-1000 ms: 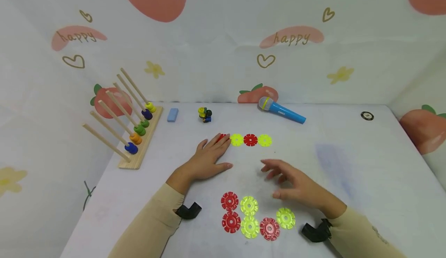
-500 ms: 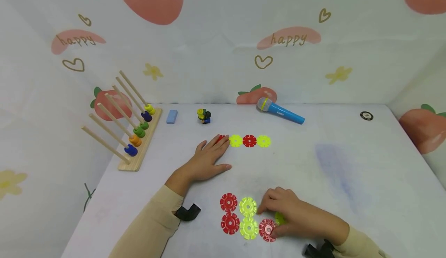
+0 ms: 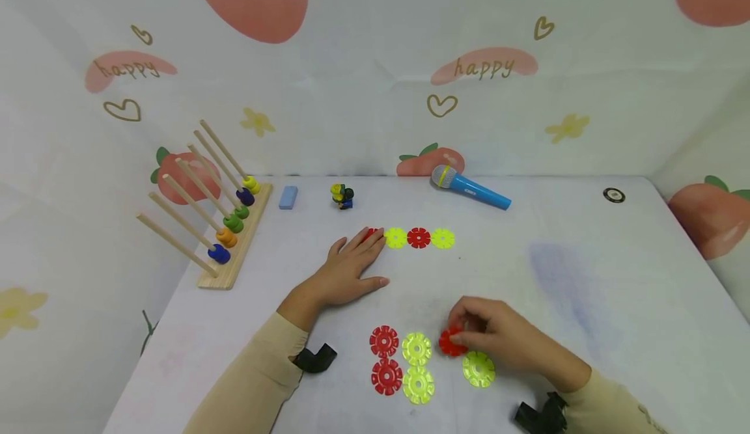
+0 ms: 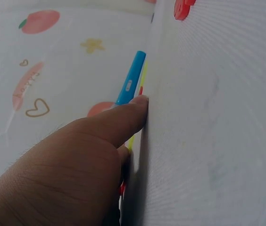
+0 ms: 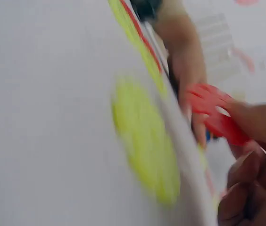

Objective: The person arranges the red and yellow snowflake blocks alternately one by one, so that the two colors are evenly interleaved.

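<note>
In the head view my right hand [image 3: 498,330] pinches a red snowflake disc [image 3: 451,342] between thumb and fingers, lifted off the table; the right wrist view shows that same red disc [image 5: 211,110] tilted. My left hand [image 3: 342,274] lies flat with straight fingers, its fingertips over the leftmost red disc of a far row. Beside them in that row are a yellow disc [image 3: 395,238], a red disc [image 3: 418,238] and another yellow disc [image 3: 442,239]. Nearer me lie two red discs [image 3: 387,376] and two yellow discs [image 3: 418,384], with a lone yellow disc [image 3: 478,369] below my right hand.
A wooden peg rack [image 3: 234,252] with coloured beads stands at the left. Along the back lie a blue block [image 3: 288,197], a small toy figure [image 3: 342,196], a blue toy microphone [image 3: 471,189] and a black-and-white round chip [image 3: 614,195].
My right hand came down toward the near discs, took the red disc from beside the lower yellow one, and raised it away from the table. The left hand has stayed in place.
</note>
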{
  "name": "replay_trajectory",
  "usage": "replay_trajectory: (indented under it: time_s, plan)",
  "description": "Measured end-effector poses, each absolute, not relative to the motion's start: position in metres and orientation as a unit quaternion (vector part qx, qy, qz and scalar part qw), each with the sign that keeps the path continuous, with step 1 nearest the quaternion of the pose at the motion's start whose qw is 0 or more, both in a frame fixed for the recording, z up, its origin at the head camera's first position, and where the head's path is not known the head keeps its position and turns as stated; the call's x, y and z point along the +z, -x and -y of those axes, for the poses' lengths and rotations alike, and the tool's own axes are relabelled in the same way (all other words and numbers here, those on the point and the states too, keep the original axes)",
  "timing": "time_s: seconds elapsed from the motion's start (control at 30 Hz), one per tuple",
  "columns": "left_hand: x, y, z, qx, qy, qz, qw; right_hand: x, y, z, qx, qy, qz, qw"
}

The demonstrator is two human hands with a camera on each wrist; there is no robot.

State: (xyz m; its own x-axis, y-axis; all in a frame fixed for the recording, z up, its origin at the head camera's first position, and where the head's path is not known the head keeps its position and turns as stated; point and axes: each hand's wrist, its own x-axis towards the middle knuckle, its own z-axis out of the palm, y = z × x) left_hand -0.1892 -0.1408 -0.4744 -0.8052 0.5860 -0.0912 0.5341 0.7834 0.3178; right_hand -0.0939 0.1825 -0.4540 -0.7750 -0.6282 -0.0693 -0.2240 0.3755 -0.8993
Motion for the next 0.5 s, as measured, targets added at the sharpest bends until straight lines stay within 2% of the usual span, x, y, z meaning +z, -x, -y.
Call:
replay_trajectory:
  time_s: [0.13, 0.23, 0.4, 0.5]
  plan:
    - [-0.473, 0.189, 0.14, 0.143, -0.295, -0.939, 0.101, -0.466, 0.119, -0.2, -0.542, 0.144, -0.82, 0.114]
    - [-0.472, 0.189, 0.14, 0.141, -0.294, -0.94, 0.1, -0.473, 0.142, -0.211, -0.549, 0.081, -0.829, 0.073]
    - [-0.472, 0.189, 0.14, 0.139, -0.293, -0.941, 0.094, -0.479, 0.175, -0.221, -0.523, 0.037, -0.852, 0.012]
    - [-0.471, 0.188, 0.14, 0.145, -0.294, -0.94, 0.098, -0.482, 0.183, -0.221, -0.483, 0.042, -0.874, -0.032]
